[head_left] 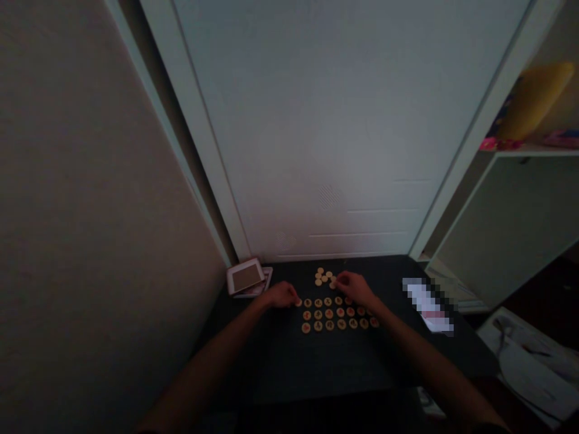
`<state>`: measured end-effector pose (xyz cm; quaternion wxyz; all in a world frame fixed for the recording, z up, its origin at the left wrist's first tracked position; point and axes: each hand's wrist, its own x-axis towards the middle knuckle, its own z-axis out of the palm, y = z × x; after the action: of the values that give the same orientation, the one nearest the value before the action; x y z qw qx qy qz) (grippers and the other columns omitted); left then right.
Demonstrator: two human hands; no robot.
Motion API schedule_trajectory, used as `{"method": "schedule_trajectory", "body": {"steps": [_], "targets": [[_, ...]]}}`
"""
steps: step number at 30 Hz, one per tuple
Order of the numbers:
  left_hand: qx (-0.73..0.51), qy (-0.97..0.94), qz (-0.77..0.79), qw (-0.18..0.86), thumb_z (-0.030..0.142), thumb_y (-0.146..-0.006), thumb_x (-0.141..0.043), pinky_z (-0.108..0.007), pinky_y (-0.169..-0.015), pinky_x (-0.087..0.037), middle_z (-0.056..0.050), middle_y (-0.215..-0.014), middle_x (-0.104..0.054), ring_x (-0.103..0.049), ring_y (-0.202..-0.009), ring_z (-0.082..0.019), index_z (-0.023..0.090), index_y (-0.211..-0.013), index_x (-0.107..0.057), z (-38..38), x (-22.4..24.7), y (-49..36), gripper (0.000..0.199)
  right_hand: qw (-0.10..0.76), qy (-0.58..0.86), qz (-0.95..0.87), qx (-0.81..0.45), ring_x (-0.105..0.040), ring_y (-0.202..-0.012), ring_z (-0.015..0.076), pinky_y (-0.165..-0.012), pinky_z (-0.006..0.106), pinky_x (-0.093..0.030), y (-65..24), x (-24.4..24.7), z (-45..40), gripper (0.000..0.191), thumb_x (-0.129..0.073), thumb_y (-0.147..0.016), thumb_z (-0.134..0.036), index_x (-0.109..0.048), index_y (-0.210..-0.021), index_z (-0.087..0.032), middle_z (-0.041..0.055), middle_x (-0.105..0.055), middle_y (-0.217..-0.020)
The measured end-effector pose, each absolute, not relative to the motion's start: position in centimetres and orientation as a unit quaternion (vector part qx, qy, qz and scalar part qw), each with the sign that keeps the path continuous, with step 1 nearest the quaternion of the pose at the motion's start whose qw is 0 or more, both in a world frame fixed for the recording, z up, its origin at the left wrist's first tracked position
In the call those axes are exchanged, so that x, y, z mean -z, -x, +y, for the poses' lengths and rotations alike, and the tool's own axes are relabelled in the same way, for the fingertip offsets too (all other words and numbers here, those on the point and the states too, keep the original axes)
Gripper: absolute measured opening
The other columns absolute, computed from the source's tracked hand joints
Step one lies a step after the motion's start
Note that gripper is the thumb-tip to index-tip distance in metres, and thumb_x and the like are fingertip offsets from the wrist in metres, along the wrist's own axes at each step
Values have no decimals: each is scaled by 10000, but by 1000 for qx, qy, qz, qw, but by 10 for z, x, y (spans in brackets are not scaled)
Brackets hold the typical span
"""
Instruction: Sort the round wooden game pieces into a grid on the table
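Round wooden xiangqi pieces with red or dark characters lie in three rows point(330, 313) on the dark table. My left hand point(283, 295) is at the left end of the far row, its thumb and fingertips closed on a xiangqi piece point(298, 302). Beyond the rows sits a loose cluster of plain-looking pieces point(318, 275). My right hand point(355, 287) reaches to the cluster's right side, fingertips pinched at another piece point(333, 283). My right hand and forearm hide part of the rows' right end.
Two shallow white-rimmed boxes or lids point(246, 277) are stacked at the table's back left. A blurred-out flat white item point(429, 306) lies at the right. Behind the dark table point(316, 367) stands a white panel point(344, 132); a wall closes off the left.
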<state>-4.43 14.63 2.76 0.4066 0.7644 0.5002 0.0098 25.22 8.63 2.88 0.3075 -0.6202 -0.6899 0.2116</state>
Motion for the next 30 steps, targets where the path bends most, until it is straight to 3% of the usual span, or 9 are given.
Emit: {"method": "schedule_trajectory", "body": {"steps": [8,12,14,19,23,26,30], "targets": [[-57,-738,552,384,461,-843,-539,-237,-551,-432,-65,-751,-714,-633,-620,-169,146,-909,-688,136,-33,46,355,223,692,-678,-108,-632,-712,170,-615,234,-380,-229,-15,93,190,-693,-766,-369,-626,-782,-192,38,-692,-766],[-122,-761,554,315,396,-831,-579,-244,-650,-458,-73,-871,-729,-665,-779,-190,165,-893,-689,136,-39,44,264,259,672,-680,-140,-625,-695,148,-628,226,-402,-228,-15,93,96,-657,-775,-273,-608,-800,-194,19,-682,-761],[-154,-770,539,304,373,-827,-583,-253,-701,-467,-76,-913,-728,-663,-842,-197,164,-890,-690,136,-41,41,243,300,645,-680,-176,-631,-708,142,-646,224,-433,-228,-17,92,137,-667,-764,-271,-606,-862,-197,12,-686,-795],[-200,-742,459,447,435,-832,-574,-265,-628,-489,-100,-937,-720,-670,-773,-192,133,-982,-661,129,-45,22,349,387,559,-685,-264,-647,-741,128,-677,232,-500,-223,-33,86,305,-688,-740,-266,-589,-1020,-198,15,-690,-911],[-227,-669,419,570,559,-824,-570,-230,-545,-462,-144,-1083,-697,-681,-846,-205,143,-1099,-616,114,-53,7,501,395,502,-723,-263,-637,-724,118,-686,242,-512,-212,-49,77,317,-669,-759,-240,-583,-1061,-196,15,-683,-922],[-222,-656,409,594,597,-795,-598,-210,-536,-435,-140,-1042,-712,-680,-850,-206,140,-1111,-630,105,-63,1,556,391,477,-753,-229,-633,-748,130,-702,262,-515,-203,-57,70,331,-659,-783,-231,-584,-1104,-196,32,-677,-949],[-219,-653,431,582,618,-743,-645,-198,-471,-359,-112,-909,-732,-649,-667,-166,136,-1095,-654,100,-71,-2,597,390,436,-790,-186,-631,-837,156,-779,304,-514,-197,-65,62,365,-657,-793,-192,-575,-1148,-202,58,-660,-1029]]}}
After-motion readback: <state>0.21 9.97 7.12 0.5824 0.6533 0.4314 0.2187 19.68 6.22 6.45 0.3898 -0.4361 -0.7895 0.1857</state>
